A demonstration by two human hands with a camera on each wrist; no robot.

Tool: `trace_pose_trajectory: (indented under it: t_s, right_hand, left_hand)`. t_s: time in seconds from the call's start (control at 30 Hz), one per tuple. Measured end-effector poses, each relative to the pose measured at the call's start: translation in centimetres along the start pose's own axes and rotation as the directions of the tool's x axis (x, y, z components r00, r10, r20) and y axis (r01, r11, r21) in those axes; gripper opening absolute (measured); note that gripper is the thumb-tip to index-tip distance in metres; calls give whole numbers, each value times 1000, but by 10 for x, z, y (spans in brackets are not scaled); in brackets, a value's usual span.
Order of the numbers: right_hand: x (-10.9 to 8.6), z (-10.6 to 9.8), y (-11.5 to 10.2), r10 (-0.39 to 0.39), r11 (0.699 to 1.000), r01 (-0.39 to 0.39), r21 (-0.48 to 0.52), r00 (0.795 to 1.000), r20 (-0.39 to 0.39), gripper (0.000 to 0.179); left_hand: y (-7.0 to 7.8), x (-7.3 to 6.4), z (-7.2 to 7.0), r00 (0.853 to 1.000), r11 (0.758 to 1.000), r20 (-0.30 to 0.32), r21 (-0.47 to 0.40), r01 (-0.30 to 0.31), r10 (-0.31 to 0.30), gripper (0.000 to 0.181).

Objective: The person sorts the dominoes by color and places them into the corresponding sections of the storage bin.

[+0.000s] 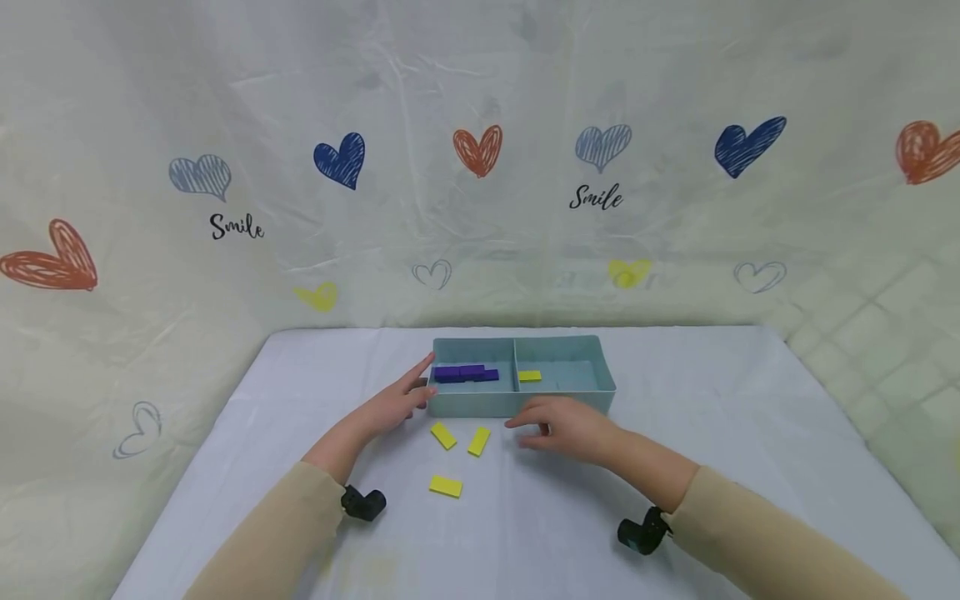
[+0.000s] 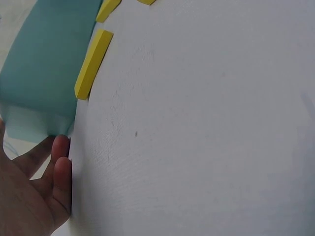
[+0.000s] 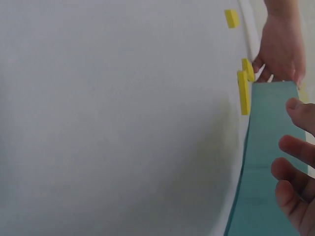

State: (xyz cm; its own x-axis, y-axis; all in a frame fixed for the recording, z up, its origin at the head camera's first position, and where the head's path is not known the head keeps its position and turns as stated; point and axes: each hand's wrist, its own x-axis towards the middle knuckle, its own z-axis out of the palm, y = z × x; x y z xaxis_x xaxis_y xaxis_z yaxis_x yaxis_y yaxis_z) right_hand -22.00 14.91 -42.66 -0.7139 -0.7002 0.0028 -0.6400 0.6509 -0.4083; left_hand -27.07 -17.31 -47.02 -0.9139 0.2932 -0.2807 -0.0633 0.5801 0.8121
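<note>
A teal two-compartment box (image 1: 472, 407) stands near the table's far edge. Several purple blocks (image 1: 459, 374) lie in its left compartment, and a yellow block (image 1: 529, 376) is in the right one. My left hand (image 1: 386, 408) touches the box's left end, its fingers extended along that side. In front of the box, my right hand (image 1: 570, 427) hovers with loosely bent, spread fingers and nothing visible between them. Three flat yellow blocks lie on the cloth between the hands: one block (image 1: 444, 435) close to the box, another block (image 1: 478, 442) beside it, and a third block (image 1: 446, 487) nearer me.
A white cloth (image 1: 675, 392) covers the table. Behind it hangs a pale sheet (image 1: 525, 83) printed with hearts and the word "Smile". A small black wrist camera (image 1: 363, 503) sits on my left wrist, and another black camera (image 1: 642, 532) is on the right.
</note>
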Motion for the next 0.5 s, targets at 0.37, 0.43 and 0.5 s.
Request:
trace_pose_trajectory:
  t_s: [0.37,0.43,0.5]
  right_hand:
    - [15,7,-4,11,1000,-11,17,999,33,30]
    - [19,8,-5,23,1000,-24,20,999,46,30]
    - [21,10,-5,33,999,-34,22,998,62,31]
  left_hand:
    - [1,1,0,1000,1000,-9,10,-3,3,66]
    - [1,1,1,1000,1000,-11,16,-3,3,66]
    - [1,1,1,1000,1000,-13,21,-1,1,65]
